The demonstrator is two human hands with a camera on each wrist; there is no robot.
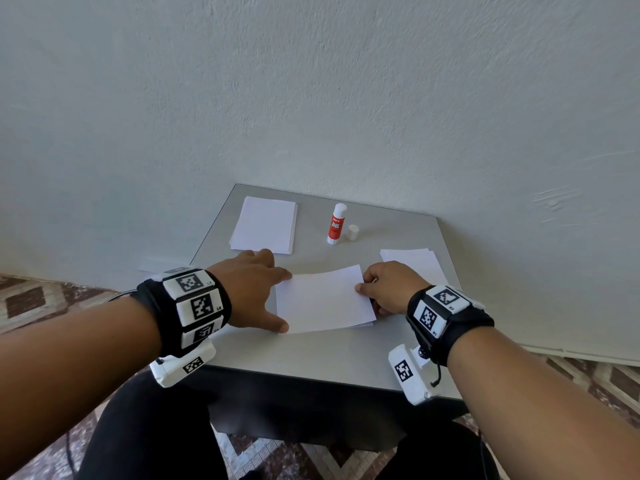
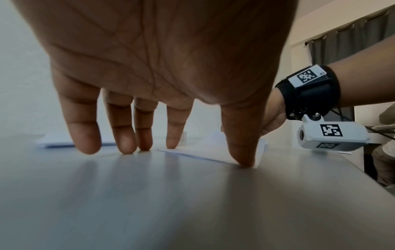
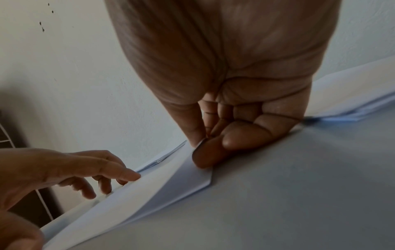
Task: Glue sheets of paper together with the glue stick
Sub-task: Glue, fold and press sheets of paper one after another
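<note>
I have a small grey table [image 1: 311, 362] under me, and everything for the job sits on it. Beyond my left fingertips lies the stack of blank white sheets [image 1: 265, 225]; a second pile of sheets [image 1: 415, 263] lies just past my right knuckles, which I judge to be finished pairs, though I cannot confirm that.

Between my two hands is the working sheet [image 1: 320, 297], lying over at least one other sheet whose edge shows beneath it along the near side. My left hand [image 1: 251, 291] is spread flat, fingers straight, with the thumb and forefinger tips pressing the sheet's left edge down to the table. My right hand [image 1: 391, 289] pinches the sheet's right edge between thumb and curled fingers, and in the right wrist view that edge is raised off the lower sheet, so the top sheet bows.

Further out, ahead of the gap between my hands, the glue stick [image 1: 336, 223] stands upright with its cap off, and the small white cap [image 1: 353, 232] stands just beside it, apart from it.

My reading: glue is probably already on, and I am laying the top sheet down. Left to do: lower the right edge, smooth it, set the pair aside, then carry on through the stack.
</note>
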